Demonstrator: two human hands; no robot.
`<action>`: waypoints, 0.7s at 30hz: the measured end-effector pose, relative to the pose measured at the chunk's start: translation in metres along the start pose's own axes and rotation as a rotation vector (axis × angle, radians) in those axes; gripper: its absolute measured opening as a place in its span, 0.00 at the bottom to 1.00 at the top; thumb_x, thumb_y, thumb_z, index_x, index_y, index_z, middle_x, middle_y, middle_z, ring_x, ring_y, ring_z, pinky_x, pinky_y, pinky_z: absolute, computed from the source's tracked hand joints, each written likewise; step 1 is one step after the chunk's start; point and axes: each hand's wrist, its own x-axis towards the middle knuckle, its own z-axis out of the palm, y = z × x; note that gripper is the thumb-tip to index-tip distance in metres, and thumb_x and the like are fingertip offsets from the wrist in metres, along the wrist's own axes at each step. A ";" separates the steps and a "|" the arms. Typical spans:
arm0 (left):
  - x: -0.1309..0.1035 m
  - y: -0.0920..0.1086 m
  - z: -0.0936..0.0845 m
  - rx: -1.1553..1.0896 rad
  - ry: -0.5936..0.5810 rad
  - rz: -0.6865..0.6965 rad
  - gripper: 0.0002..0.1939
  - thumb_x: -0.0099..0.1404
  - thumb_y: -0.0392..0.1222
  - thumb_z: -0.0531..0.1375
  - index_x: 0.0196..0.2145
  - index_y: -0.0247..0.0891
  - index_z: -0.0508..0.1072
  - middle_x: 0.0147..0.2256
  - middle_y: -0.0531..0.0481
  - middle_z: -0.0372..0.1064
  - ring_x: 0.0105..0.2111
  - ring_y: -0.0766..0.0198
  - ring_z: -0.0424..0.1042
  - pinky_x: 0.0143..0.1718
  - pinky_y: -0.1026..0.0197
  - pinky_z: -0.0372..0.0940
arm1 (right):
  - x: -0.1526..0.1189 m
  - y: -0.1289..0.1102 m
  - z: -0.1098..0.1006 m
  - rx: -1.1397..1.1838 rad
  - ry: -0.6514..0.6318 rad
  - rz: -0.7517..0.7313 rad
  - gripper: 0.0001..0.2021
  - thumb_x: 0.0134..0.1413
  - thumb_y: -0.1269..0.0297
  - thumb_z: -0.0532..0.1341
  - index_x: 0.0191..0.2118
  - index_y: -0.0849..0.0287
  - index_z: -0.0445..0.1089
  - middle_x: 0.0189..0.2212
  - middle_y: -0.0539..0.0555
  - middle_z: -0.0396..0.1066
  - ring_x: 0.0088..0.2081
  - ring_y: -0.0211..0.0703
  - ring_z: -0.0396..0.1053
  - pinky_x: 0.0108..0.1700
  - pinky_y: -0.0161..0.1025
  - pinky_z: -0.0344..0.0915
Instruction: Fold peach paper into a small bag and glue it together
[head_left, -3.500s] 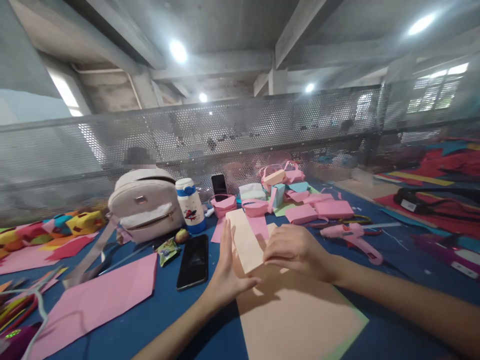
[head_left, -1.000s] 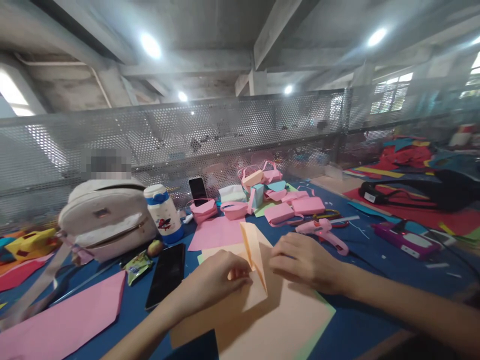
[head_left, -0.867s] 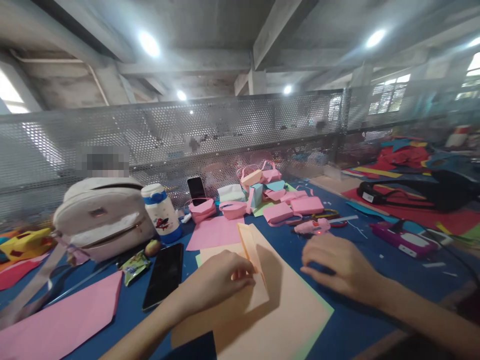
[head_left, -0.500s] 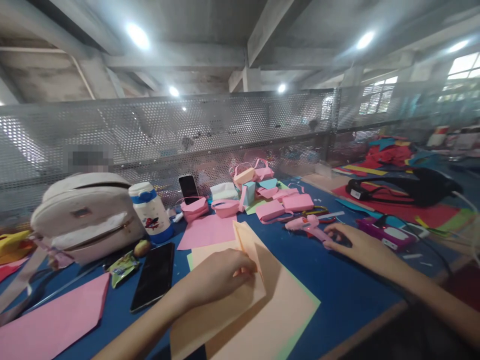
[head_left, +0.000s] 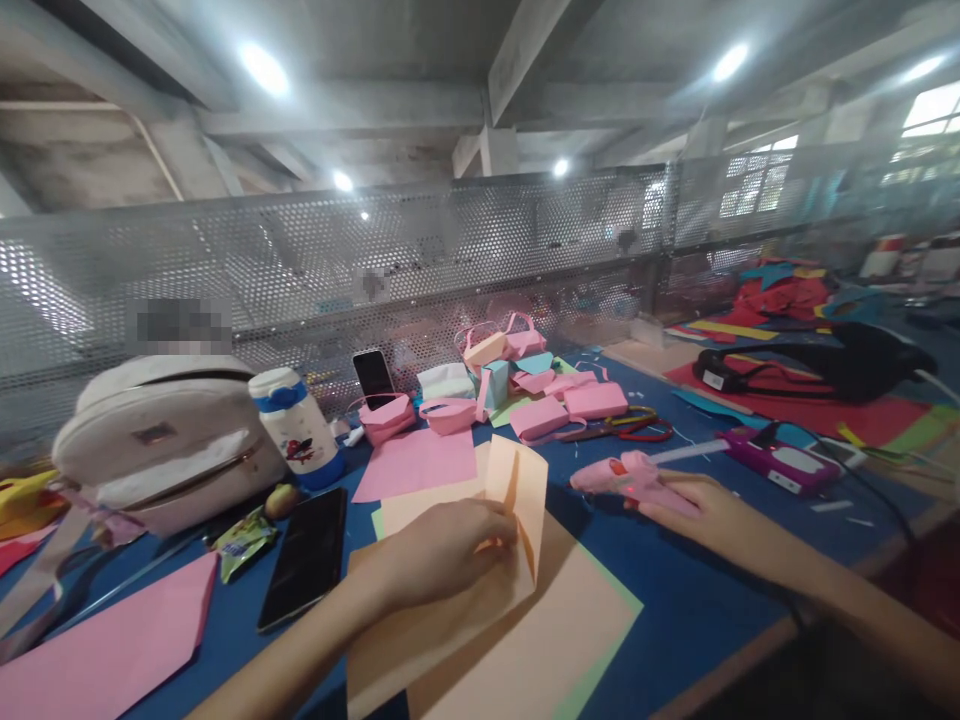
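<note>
A folded piece of peach paper (head_left: 529, 490) stands up in the pinch of my left hand (head_left: 450, 550), its upper flap parted from the layer behind. Beneath that hand, peach sheets (head_left: 555, 630) lie on a green one. My right hand (head_left: 712, 520) is wrapped around the handle of a pink glue gun (head_left: 622, 475), whose nozzle points left toward the folded paper without touching it. A clear glue stick (head_left: 690, 450) juts from the gun's back end. Behind the paper, a pink sheet (head_left: 420, 465) lies flat near several small pink paper bags (head_left: 540, 415).
To the left are a black phone (head_left: 304, 560), a white bottle (head_left: 296, 425), a snack packet (head_left: 244, 540) and a pale backpack (head_left: 165, 430). Scissors (head_left: 645, 425), a purple device (head_left: 784, 465) and a black strap (head_left: 810, 365) lie right. A perforated metal screen (head_left: 420, 240) closes the back.
My right hand has closed around the glue gun's handle and turned the gun slightly, lifting it. In my left hand the peach paper's flap has opened wider toward the right.
</note>
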 end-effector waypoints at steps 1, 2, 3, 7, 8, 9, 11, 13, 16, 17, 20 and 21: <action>0.001 0.000 0.001 0.007 -0.001 0.005 0.13 0.67 0.31 0.53 0.41 0.38 0.77 0.45 0.46 0.75 0.44 0.56 0.74 0.45 0.59 0.66 | -0.008 0.000 -0.001 0.003 0.003 0.016 0.26 0.54 0.42 0.61 0.46 0.58 0.79 0.48 0.59 0.78 0.51 0.63 0.73 0.56 0.50 0.66; 0.001 0.001 0.001 0.016 -0.001 0.009 0.13 0.67 0.32 0.53 0.41 0.38 0.77 0.45 0.46 0.75 0.44 0.56 0.74 0.44 0.59 0.66 | -0.017 0.000 0.000 0.014 -0.016 0.023 0.25 0.54 0.41 0.61 0.44 0.58 0.80 0.46 0.59 0.78 0.49 0.62 0.74 0.55 0.49 0.67; 0.002 0.001 0.002 0.025 -0.002 0.010 0.12 0.67 0.31 0.54 0.42 0.38 0.77 0.45 0.45 0.75 0.44 0.57 0.74 0.44 0.59 0.67 | -0.025 0.001 0.000 0.026 -0.034 0.027 0.24 0.55 0.41 0.60 0.42 0.57 0.80 0.44 0.59 0.79 0.47 0.61 0.75 0.54 0.49 0.68; 0.004 0.005 0.003 0.035 0.000 0.030 0.13 0.66 0.29 0.54 0.41 0.37 0.77 0.44 0.45 0.75 0.43 0.57 0.74 0.45 0.58 0.67 | -0.050 -0.007 0.010 0.044 -0.031 0.053 0.23 0.55 0.41 0.60 0.38 0.55 0.81 0.41 0.59 0.79 0.45 0.60 0.75 0.53 0.49 0.70; 0.004 0.005 0.003 0.031 -0.001 0.035 0.13 0.66 0.29 0.54 0.41 0.37 0.77 0.44 0.46 0.75 0.44 0.57 0.74 0.45 0.58 0.67 | -0.053 -0.011 0.013 0.041 -0.050 0.045 0.23 0.55 0.41 0.60 0.39 0.55 0.80 0.42 0.59 0.79 0.46 0.60 0.75 0.53 0.49 0.70; 0.004 0.006 0.003 0.028 0.001 0.036 0.13 0.66 0.29 0.54 0.41 0.37 0.77 0.44 0.46 0.75 0.44 0.57 0.74 0.46 0.58 0.67 | -0.056 -0.016 0.016 0.037 -0.092 0.023 0.22 0.56 0.43 0.59 0.42 0.55 0.80 0.43 0.59 0.79 0.48 0.60 0.75 0.53 0.49 0.70; 0.004 0.008 0.004 0.030 0.003 0.027 0.12 0.66 0.29 0.54 0.40 0.37 0.77 0.45 0.46 0.76 0.43 0.57 0.75 0.45 0.58 0.67 | -0.057 -0.026 0.020 0.019 -0.162 -0.024 0.21 0.60 0.47 0.58 0.45 0.55 0.79 0.46 0.58 0.78 0.50 0.59 0.74 0.54 0.47 0.70; 0.003 0.009 0.004 0.042 0.006 0.018 0.12 0.66 0.29 0.54 0.40 0.37 0.77 0.45 0.47 0.76 0.43 0.57 0.75 0.45 0.58 0.67 | -0.056 -0.032 0.023 -0.007 -0.182 -0.057 0.20 0.62 0.49 0.56 0.49 0.55 0.77 0.48 0.57 0.77 0.51 0.58 0.73 0.55 0.47 0.69; 0.000 0.010 0.006 0.061 0.016 0.008 0.13 0.66 0.29 0.53 0.40 0.37 0.77 0.44 0.47 0.76 0.43 0.57 0.75 0.44 0.59 0.67 | -0.054 -0.035 0.024 -0.039 -0.143 -0.057 0.23 0.62 0.48 0.56 0.53 0.56 0.75 0.51 0.58 0.76 0.53 0.59 0.72 0.58 0.48 0.67; 0.000 0.009 0.007 0.067 0.024 0.005 0.13 0.67 0.29 0.53 0.40 0.37 0.77 0.43 0.47 0.76 0.43 0.57 0.75 0.43 0.59 0.67 | -0.054 -0.034 0.024 -0.043 -0.132 -0.052 0.23 0.61 0.48 0.57 0.54 0.56 0.75 0.52 0.59 0.75 0.54 0.59 0.72 0.58 0.48 0.67; -0.002 0.007 0.009 0.071 0.044 0.003 0.14 0.67 0.29 0.52 0.40 0.37 0.77 0.43 0.47 0.77 0.43 0.57 0.75 0.43 0.60 0.67 | -0.055 -0.034 0.025 -0.023 -0.134 -0.045 0.23 0.61 0.48 0.57 0.54 0.55 0.75 0.50 0.58 0.76 0.54 0.59 0.72 0.57 0.48 0.68; -0.003 0.006 0.010 0.068 0.049 0.001 0.14 0.67 0.29 0.52 0.40 0.37 0.77 0.43 0.47 0.77 0.43 0.57 0.75 0.43 0.60 0.67 | -0.055 -0.035 0.026 -0.009 -0.144 -0.051 0.23 0.61 0.48 0.57 0.53 0.55 0.75 0.50 0.58 0.76 0.54 0.59 0.72 0.57 0.48 0.68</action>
